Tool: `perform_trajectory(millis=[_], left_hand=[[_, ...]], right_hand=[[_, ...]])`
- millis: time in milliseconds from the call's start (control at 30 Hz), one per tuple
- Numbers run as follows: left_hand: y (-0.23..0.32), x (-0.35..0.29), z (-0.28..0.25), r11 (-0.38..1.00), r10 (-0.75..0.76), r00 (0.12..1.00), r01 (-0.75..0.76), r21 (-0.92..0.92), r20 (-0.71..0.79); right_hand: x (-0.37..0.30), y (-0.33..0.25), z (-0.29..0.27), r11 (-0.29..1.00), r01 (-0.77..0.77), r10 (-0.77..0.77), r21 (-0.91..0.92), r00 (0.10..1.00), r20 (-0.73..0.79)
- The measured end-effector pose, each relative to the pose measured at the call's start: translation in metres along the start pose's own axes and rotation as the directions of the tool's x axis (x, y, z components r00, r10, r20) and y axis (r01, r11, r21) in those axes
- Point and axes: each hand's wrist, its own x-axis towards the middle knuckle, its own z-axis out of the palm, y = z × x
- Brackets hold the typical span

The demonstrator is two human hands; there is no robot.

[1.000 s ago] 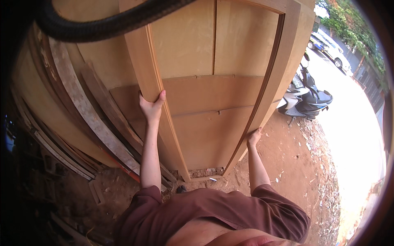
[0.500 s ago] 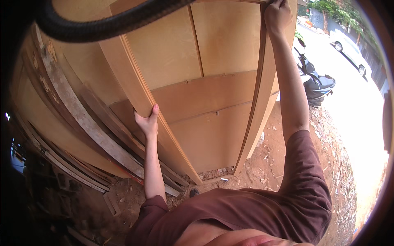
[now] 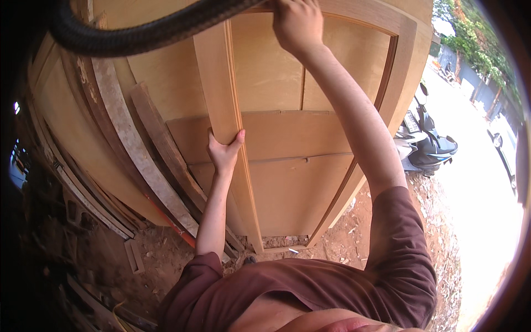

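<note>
Closest to me is the wearer's maroon shirt [image 3: 310,282], and past it the wooden frame [image 3: 217,83] stands on end over the dirt ground [image 3: 345,238], right in front of the chest. The left hand [image 3: 225,154] grasps its left upright, thumb along the inner edge, presumably because a side grip keeps so tall a piece from swinging. The right hand [image 3: 298,25] is up at the top rail, likely to steady the upper end; its fingertips are lost at the view's edge, so I can't tell whether they're closed. The left forearm rises nearly straight; the right arm stretches high, slanting inward across the opening. Behind are pale sheets [image 3: 265,61] and a browner board [image 3: 298,193], with weathered planks [image 3: 120,119] to the left, probably leaned there to save room. Farther off sit a scooter [image 3: 437,146] and trees [image 3: 484,44].
</note>
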Motion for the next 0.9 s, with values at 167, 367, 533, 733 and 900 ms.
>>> perform_trajectory(millis=[167,367,533,733,900], left_hand=[[0.003,0.009,-0.011,0.997,-0.066,0.997,0.065,0.043,0.041],[-0.004,0.016,-0.011,0.981,-0.184,0.977,0.177,0.077,0.108],[-0.024,0.026,-0.009,0.984,-0.176,0.973,0.176,0.012,0.150],[-0.034,0.027,-0.012,0.991,-0.132,0.978,0.131,0.015,0.161],[-0.047,0.015,-0.021,0.978,-0.201,0.947,0.206,0.005,0.251]], right_hand=[[0.021,-0.085,0.048,0.966,0.244,-0.255,0.090,0.957,0.136],[0.039,-0.083,0.071,0.981,0.189,-0.181,-0.033,0.969,0.167],[0.005,-0.101,0.071,0.982,0.186,-0.177,-0.008,0.947,0.270],[0.012,-0.097,0.071,0.941,0.334,-0.276,-0.052,0.849,0.451],[0.001,-0.088,0.090,0.909,0.414,-0.358,-0.041,0.830,0.427]])
